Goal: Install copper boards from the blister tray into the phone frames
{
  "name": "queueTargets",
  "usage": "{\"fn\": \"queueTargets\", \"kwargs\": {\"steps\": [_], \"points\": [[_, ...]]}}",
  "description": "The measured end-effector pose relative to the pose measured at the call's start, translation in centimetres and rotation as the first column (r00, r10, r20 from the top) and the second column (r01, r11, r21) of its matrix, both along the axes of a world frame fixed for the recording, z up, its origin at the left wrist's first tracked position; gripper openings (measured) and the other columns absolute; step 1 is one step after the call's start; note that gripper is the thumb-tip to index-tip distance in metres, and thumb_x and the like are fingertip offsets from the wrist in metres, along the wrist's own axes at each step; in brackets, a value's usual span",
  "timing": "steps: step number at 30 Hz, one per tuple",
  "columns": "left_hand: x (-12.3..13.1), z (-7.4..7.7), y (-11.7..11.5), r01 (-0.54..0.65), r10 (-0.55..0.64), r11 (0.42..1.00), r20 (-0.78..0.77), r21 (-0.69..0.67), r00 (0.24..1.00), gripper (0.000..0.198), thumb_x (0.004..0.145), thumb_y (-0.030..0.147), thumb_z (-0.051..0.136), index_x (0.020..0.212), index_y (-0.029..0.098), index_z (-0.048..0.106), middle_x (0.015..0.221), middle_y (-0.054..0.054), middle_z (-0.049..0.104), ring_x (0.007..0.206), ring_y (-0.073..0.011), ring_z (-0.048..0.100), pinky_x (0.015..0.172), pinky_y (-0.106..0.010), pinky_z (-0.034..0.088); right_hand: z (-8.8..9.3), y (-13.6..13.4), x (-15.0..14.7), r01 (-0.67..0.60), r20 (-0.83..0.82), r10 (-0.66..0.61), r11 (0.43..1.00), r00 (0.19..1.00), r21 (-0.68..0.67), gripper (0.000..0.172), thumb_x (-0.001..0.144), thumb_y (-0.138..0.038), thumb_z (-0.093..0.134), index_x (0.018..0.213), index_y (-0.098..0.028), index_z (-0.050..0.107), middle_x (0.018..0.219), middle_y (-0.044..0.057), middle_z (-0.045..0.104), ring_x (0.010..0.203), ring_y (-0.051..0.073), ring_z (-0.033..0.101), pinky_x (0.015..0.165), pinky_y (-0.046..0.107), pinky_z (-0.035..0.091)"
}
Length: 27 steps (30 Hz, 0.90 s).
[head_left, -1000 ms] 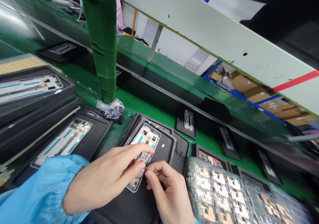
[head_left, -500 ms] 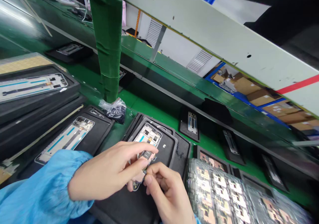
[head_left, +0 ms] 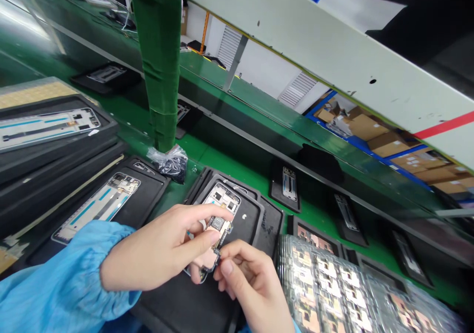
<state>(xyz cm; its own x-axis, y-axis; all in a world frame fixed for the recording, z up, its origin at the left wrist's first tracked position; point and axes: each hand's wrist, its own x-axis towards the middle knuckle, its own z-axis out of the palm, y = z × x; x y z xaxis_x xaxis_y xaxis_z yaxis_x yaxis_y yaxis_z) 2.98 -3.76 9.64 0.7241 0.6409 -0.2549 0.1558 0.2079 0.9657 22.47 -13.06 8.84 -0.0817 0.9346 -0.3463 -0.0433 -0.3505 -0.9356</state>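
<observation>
Green workbench (head_left: 225, 163) below my camera: left hand (head_left: 159, 246) grips the light, fragile phone frame (head_left: 222, 207); right hand (head_left: 252, 288) pinches its lower edge. Take hold by the edges only.

Phone frame (head_left: 222, 205): lower part hidden by both hands, at 6 o'clock.
Small dark part (head_left: 216, 260): too small to be identified.
Right hand (head_left: 252, 288): wrist cut off by the bottom edge.
Blue sleeve (head_left: 55, 278): cut off at 8 o'clock.
Wrapped stack (head_left: 333, 293): contents blurred by plastic film, cut off at 4 o'clock.
Cardboard boxes (head_left: 385, 145): partly hidden at 2 o'clock.
</observation>
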Motion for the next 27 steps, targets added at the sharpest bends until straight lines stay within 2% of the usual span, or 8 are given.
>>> {"fn": "queueTargets", "kwargs": {"steps": [4,8,11,13,15,18,24,27], "points": [[0.2,0.0,-0.1,0.002,-0.001,0.999,-0.026,0.043,1.000,0.043,0.109,0.042,0.051,0.147,0.024,0.058,0.075,0.003,0.072,0.065,-0.0168,0.076,0.066,-0.025,0.063,-0.4,0.2,0.0,-0.026,0.050,0.024,0.999,0.998,0.026,0.039,0.096,-0.056,0.073,0.088,-0.018,0.065,0.073,-0.001,0.061,0.065,0.011,0.054,0.064,0.023,0.045],[0.0,0.3,-0.3,0.048,-0.024,0.982,-0.129,0.181,0.991,0.041,0.110,0.042,0.049,0.148,0.030,0.059,0.083,0.004,0.070,0.068,-0.0133,0.074,0.071,-0.023,0.061,-0.6,0.1,-0.2,-0.058,0.207,0.036,0.993,0.978,0.102,0.040,0.099,-0.053,0.067,0.081,-0.018,0.061,0.071,-0.002,0.055,0.064,0.012,0.050,0.062,0.024,0.041],[-0.1,0.5,-0.3,0.086,-0.048,0.967,-0.162,0.239,0.986,0.040,0.109,0.041,0.048,0.146,0.032,0.061,0.090,0.002,0.073,0.068,-0.0132,0.073,0.067,-0.022,0.061,-0.6,-0.1,-0.2,-0.075,0.318,0.026,0.987,0.948,0.142,0.041,0.102,-0.050,0.063,0.076,-0.019,0.058,0.069,-0.002,0.053,0.062,0.011,0.047,0.060,0.024,0.039],[-0.1,0.5,-0.1,0.094,-0.072,0.978,-0.121,0.188,0.990,0.042,0.110,0.042,0.048,0.147,0.029,0.060,0.081,0.003,0.072,0.065,-0.0143,0.073,0.065,-0.023,0.061,-0.5,0.0,0.0,-0.076,0.286,0.041,0.991,0.957,0.113,0.041,0.101,-0.051,0.064,0.076,-0.019,0.057,0.066,-0.003,0.053,0.060,0.010,0.046,0.059,0.024,0.037],[-0.1,0.4,0.1,0.076,-0.071,0.994,-0.057,0.075,0.996,0.045,0.109,0.043,0.051,0.150,0.025,0.057,0.072,0.004,0.071,0.064,-0.0157,0.074,0.064,-0.023,0.062,-0.3,0.1,0.2,-0.084,0.160,0.076,0.996,0.984,0.043,0.042,0.099,-0.055,0.067,0.080,-0.019,0.059,0.067,-0.002,0.058,0.058,0.010,0.048,0.056,0.023,0.037],[-0.2,0.2,0.2,0.031,-0.031,0.998,0.001,-0.057,1.000,0.049,0.107,0.043,0.056,0.152,0.022,0.055,0.072,0.003,0.073,0.063,-0.0168,0.076,0.062,-0.024,0.063,0.0,0.3,0.6,-0.120,0.018,0.120,0.993,0.993,0.004,0.044,0.102,-0.058,0.063,0.088,-0.017,0.066,0.073,0.003,0.066,0.057,0.009,0.049,0.053,0.023,0.035],[0.2,0.1,-0.1,0.005,-0.004,0.997,0.020,-0.080,1.000,0.050,0.107,0.040,0.058,0.153,0.021,0.054,0.071,0.003,0.073,0.062,-0.0163,0.075,0.061,-0.023,0.063,-0.1,0.1,0.1,-0.077,0.039,0.076,0.997,0.996,0.025,0.039,0.099,-0.055,0.069,0.091,-0.017,0.066,0.078,0.004,0.068,0.065,0.011,0.056,0.061,0.024,0.041],[0.4,0.1,-0.3,0.023,-0.023,1.000,0.004,-0.019,1.000,0.048,0.109,0.038,0.052,0.154,0.020,0.054,0.066,0.005,0.067,0.061,-0.0166,0.074,0.063,-0.025,0.064,-0.3,0.3,-0.7,-0.034,0.120,0.021,0.994,0.993,0.108,0.047,0.095,-0.061,0.070,0.078,-0.019,0.056,0.067,-0.003,0.054,0.060,0.010,0.046,0.059,0.023,0.037]]}}
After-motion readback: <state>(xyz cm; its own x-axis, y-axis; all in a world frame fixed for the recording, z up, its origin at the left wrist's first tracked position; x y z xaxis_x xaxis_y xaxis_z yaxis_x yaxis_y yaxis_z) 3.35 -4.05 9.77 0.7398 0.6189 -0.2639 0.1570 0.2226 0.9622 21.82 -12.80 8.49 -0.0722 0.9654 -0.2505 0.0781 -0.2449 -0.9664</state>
